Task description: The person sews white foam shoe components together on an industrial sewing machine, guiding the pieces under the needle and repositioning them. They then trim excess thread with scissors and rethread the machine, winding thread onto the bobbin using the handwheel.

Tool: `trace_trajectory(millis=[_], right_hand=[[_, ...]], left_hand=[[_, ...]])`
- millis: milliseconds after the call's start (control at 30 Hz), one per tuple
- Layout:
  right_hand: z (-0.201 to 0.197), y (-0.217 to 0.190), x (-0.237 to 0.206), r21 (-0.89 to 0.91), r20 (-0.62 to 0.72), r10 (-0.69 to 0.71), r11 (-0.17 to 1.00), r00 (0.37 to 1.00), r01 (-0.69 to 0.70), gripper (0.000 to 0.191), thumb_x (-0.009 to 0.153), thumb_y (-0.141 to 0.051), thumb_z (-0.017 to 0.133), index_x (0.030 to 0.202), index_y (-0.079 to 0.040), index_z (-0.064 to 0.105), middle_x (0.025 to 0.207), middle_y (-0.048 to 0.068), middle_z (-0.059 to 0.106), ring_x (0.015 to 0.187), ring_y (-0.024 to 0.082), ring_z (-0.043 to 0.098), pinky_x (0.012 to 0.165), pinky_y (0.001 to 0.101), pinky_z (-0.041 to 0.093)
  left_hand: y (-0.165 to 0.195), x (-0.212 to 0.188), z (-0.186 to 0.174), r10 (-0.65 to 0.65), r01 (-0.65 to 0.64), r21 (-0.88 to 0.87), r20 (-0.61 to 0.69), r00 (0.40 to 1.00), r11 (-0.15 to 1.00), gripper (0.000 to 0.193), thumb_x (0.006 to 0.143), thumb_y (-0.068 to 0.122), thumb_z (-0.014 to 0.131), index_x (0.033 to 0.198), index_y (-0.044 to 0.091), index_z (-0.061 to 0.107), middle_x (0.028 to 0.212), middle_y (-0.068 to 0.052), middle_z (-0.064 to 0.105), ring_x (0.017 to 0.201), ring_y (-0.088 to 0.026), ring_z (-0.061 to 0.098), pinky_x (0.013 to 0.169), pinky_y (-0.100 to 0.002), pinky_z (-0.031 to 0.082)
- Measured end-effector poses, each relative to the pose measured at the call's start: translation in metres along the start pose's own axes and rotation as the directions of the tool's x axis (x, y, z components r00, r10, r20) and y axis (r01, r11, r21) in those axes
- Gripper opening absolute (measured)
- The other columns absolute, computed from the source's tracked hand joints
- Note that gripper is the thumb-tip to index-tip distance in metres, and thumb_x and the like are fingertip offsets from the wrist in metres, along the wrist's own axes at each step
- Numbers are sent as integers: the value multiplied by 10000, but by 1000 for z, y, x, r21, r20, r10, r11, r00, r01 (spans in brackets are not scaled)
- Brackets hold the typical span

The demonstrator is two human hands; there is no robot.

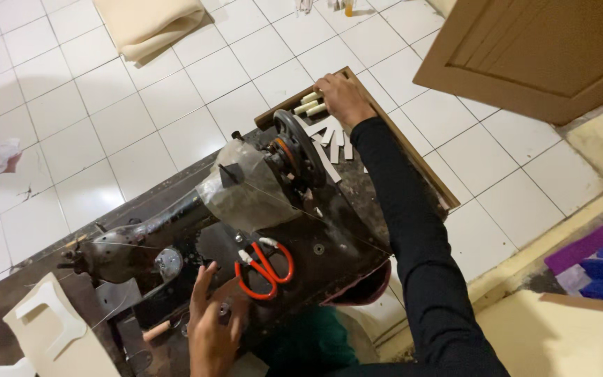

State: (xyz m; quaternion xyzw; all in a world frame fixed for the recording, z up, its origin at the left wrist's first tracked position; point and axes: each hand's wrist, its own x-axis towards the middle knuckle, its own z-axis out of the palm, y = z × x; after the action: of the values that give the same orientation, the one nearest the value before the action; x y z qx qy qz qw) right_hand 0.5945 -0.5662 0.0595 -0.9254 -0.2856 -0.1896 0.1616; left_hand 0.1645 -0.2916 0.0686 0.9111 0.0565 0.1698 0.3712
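Head view: the right hand (pixel 343 98) is closed on cream spools (pixel 310 103) in the tray (pixel 413 157) beyond the sewing machine (pixel 197 216), while the left hand (pixel 211 324), fingers spread, is laid flat beside orange scissors (pixel 265 269), kept within reach.

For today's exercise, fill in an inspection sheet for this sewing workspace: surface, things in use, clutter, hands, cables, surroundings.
Surface: dark, worn sewing table, wooden-edged.
Things in use: black sewing machine, partly under clear plastic; cream thread spools at the far corner.
Clutter: orange-handled scissors; pale strips by the handwheel; cream cut-out piece.
Hands: left hand spread flat on the machine bed, beside the scissors; right hand, black-sleeved, on the spools, grip unclear.
Cables: nothing seen.
Surroundings: white tiled floor; folded cream fabric; brown wooden door; purple and blue sheets.
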Motion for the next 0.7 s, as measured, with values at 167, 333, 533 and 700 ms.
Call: trace_trajectory(millis=[167, 333, 533, 700], right_hand=[[-9, 2, 8, -25, 52, -34, 999, 998, 35, 119, 888, -144, 758, 955, -90, 676, 956, 85, 723, 938, 297, 685, 836, 426, 548], [-18, 2, 7, 121, 149, -2, 993, 989, -16, 232, 913, -165, 777, 1086, -57, 666, 952, 106, 722, 866, 266, 697, 794, 405, 560], [-80, -13, -26, 267, 4, 18, 964, 1000, -18, 268, 987, -138, 750, 1225, -58, 657, 1094, 113, 716, 927, 208, 712, 859, 345, 610], [-165, -108, -134, 360, -247, 37, 931, 968, 56, 226, 984, -83, 778, 1187, -61, 681, 1170, 109, 697, 1027, 185, 729, 918, 335, 616]], left_hand=[[-5, 2, -5, -130, 126, 91, 40, 991, 988, 324, 798, 58, 763, 1119, 102, 756, 1510, -164, 510, 1452, -376, 437, 1064, -456, 463], [5, -1, -13, -30, 30, 24, 18, 999, 999, 347, 785, 53, 752, 1127, 112, 743, 1512, -171, 514, 1437, -364, 462, 1074, -457, 465], [28, 3, -32, 106, -105, 12, -44, 993, 994, 359, 794, 29, 742, 1145, 94, 708, 1446, -184, 574, 1373, -389, 529, 1071, -455, 480], [65, 24, -41, 360, -364, -8, -127, 924, 931, 378, 874, 35, 758, 1238, 65, 663, 1371, -159, 629, 1326, -373, 594, 1098, -452, 495]])
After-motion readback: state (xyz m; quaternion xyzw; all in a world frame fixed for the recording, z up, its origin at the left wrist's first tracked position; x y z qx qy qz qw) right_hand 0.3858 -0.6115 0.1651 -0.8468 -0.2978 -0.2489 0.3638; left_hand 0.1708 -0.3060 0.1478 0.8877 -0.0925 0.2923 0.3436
